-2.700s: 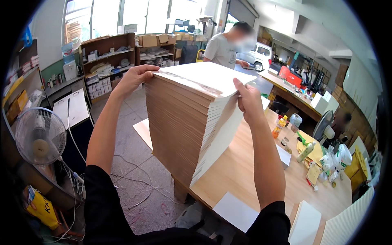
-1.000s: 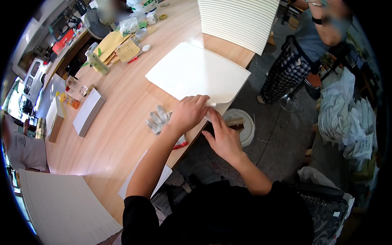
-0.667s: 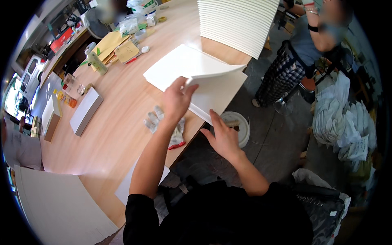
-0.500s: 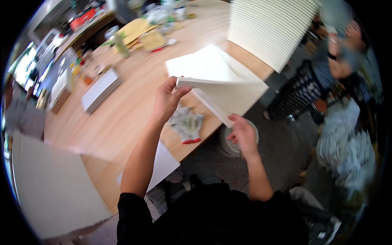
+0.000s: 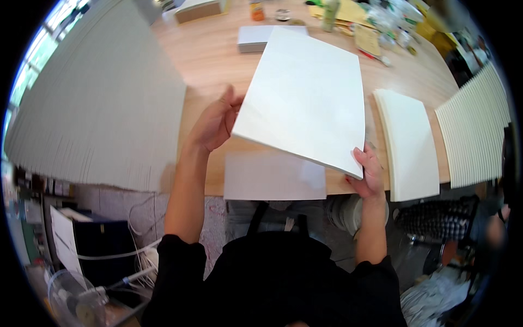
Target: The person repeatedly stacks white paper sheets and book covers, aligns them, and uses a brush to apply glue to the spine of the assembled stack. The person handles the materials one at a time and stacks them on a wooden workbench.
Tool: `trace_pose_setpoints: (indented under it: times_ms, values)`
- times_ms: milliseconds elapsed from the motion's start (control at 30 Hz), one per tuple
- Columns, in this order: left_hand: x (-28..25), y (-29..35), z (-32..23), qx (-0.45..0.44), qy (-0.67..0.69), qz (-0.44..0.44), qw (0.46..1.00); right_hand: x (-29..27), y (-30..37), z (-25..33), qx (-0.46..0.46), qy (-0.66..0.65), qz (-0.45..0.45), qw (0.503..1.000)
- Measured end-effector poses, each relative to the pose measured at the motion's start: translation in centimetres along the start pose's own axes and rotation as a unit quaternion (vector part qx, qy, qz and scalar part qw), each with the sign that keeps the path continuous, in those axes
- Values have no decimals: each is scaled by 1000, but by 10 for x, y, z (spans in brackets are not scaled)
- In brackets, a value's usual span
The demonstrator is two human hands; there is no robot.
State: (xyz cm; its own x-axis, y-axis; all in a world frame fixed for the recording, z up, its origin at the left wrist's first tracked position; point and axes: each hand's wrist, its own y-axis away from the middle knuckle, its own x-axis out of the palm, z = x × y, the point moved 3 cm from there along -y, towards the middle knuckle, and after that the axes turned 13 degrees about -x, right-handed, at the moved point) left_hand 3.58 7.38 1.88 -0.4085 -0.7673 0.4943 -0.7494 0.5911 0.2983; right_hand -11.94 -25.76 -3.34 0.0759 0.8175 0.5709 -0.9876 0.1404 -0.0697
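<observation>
A thin white block of paper (image 5: pixel 308 98) is held tilted above the table in front of me. My right hand (image 5: pixel 368 170) grips its lower right corner, with the thumb on the top face. At the left edge is my left hand (image 5: pixel 218 119), its thumb pointing up off the block and its fingers curled partly behind the edge. Below the block, a pale sheet (image 5: pixel 275 177) lies flat at the table's near edge. To the right of my right hand lies a small pile of similar white blocks (image 5: pixel 411 147).
A tall grey-white stack of sheets (image 5: pixel 103 103) fills the left side. A ridged cream stack (image 5: pixel 476 131) stands at the far right. Behind the held block are a white-topped box (image 5: pixel 253 41), a green bottle (image 5: pixel 330 15) and plastic bags (image 5: pixel 400 19). A bucket (image 5: pixel 348 213) stands below the table edge.
My view has swung left. The block has come away from the pile, over the middle of the near table. My right hand, open before, has closed on its corner; my left thumb has come off it.
</observation>
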Motion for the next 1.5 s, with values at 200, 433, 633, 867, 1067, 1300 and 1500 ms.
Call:
trace_pose_setpoints:
  times_ms: [200,433,633,867,1067,1300,1500]
  values:
    - [-73,21,48,-143,-119,-119,975,8,-24,-35,95,185,60,976]
    - [-92,22,52,-123,-354,-222,900,21,-20,-46,57,331,-10,942]
    - [-98,22,63,-72,-308,-249,915,27,-19,-44,55,386,-21,921]
    - [-89,57,54,-29,-407,-347,844,31,-21,-45,56,424,-23,903]
    - [-54,115,103,109,-559,-325,755,13,-25,-33,69,463,13,883]
    - [-43,119,118,114,-547,-330,761,9,-24,-32,11,491,41,870]
    - [-42,121,116,113,-555,-327,757,12,-24,-36,-21,526,39,849]
